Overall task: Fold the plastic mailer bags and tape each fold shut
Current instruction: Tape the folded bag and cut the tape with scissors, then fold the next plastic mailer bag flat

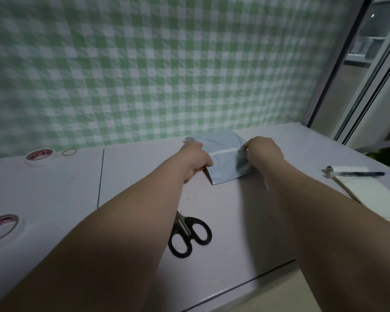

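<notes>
Looking down through the head camera, I see a green-and-white checked wall [144, 64] filling the top of the view, with a window frame [347, 86] at its right edge. Below it runs the pale counter [133, 176], and both bare forearms reach forward across it.

The pale blue mailer bag [223, 164] sits at the far middle of the counter, close to the wall, held between the two hands. A white strip crosses it from side to side, and its near corner touches the counter. The left hand [195, 159] grips the bag's left edge with fingers curled over the plastic. The right hand [262, 154] pinches the right edge, fingers bent round it; that side is blurred, so I cannot tell the fold's exact shape.

A white notepad [369, 192] lies at the right edge of the counter. Black-handled scissors [189, 235] rest near me, partly hidden under the left forearm. One tape roll [0, 228] lies at the near left, another tape roll [40, 156] at the far left by the wall. A dark pen [358, 174] lies across the notepad's top. A rubber band [69, 152] lies just right of the far roll.
</notes>
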{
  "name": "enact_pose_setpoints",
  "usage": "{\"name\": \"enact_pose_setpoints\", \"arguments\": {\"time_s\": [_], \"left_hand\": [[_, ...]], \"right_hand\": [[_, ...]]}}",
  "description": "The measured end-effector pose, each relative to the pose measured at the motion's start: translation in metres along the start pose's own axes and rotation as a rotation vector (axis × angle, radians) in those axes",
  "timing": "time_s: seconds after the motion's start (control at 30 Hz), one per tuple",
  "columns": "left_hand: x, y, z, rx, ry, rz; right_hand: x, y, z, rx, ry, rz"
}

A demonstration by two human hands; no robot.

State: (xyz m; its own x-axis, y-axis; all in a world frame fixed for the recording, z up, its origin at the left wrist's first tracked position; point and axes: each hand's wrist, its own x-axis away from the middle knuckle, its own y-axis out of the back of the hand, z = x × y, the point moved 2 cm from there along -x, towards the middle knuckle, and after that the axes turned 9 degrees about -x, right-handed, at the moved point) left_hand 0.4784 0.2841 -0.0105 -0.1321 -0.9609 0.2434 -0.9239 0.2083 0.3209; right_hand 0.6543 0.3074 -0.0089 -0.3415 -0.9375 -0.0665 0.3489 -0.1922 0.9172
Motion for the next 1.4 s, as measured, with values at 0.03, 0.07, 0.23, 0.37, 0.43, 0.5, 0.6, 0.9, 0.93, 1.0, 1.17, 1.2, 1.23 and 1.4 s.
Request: {"name": "enact_pose_setpoints", "arguments": {"time_s": [0.03, 0.07, 0.23, 0.37, 0.43, 0.5, 0.6, 0.9, 0.93, 1.0, 1.17, 1.2, 1.23, 1.4], "left_hand": [[-0.004, -0.004, -0.003, 0.022, 0.004, 0.018], [-0.01, -0.009, -0.005, 0.037, 0.0, 0.031], [-0.022, -0.022, -0.014, 0.097, -0.008, 0.063], [-0.009, -0.014, -0.014, 0.078, -0.001, 0.064], [0.007, 0.001, -0.014, 0.032, 0.006, 0.01], [0.027, 0.024, -0.012, -0.075, -0.009, -0.105], [0.064, 0.065, -0.01, -0.289, -0.15, -0.247], [0.177, 0.224, 0.064, -0.821, -0.03, -0.687], [0.187, 0.239, 0.077, -0.86, 0.017, -0.708], [0.209, 0.267, 0.102, -0.891, 0.127, -0.717], [0.246, 0.304, 0.153, -0.961, 0.376, -0.719], [0.251, 0.307, 0.16, -0.97, 0.427, -0.716], [0.255, 0.31, 0.167, -0.968, 0.461, -0.71], [0.256, 0.326, 0.181, -0.841, 0.5, -0.691]], "right_hand": [[-0.004, 0.001, -0.004, 0.008, -0.022, -0.016], [-0.008, 0.002, -0.007, 0.011, -0.051, -0.029], [-0.023, 0.004, -0.016, 0.086, -0.107, -0.059], [-0.009, 0.004, -0.008, 0.262, -0.026, -0.141], [0.004, 0.01, 0.007, 0.236, 0.016, -0.186], [0.02, 0.017, 0.029, 0.085, 0.075, -0.2], [0.055, 0.025, 0.071, -0.144, 0.147, -0.132], [0.201, -0.016, 0.183, -0.337, 0.536, 0.214], [0.215, -0.024, 0.194, -0.337, 0.568, 0.256], [0.242, -0.04, 0.213, -0.332, 0.627, 0.347], [0.294, -0.072, 0.241, -0.315, 0.72, 0.439], [0.3, -0.077, 0.245, -0.286, 0.744, 0.446], [0.305, -0.081, 0.249, -0.263, 0.759, 0.449], [0.308, -0.091, 0.263, -0.268, 0.698, 0.399]]}}
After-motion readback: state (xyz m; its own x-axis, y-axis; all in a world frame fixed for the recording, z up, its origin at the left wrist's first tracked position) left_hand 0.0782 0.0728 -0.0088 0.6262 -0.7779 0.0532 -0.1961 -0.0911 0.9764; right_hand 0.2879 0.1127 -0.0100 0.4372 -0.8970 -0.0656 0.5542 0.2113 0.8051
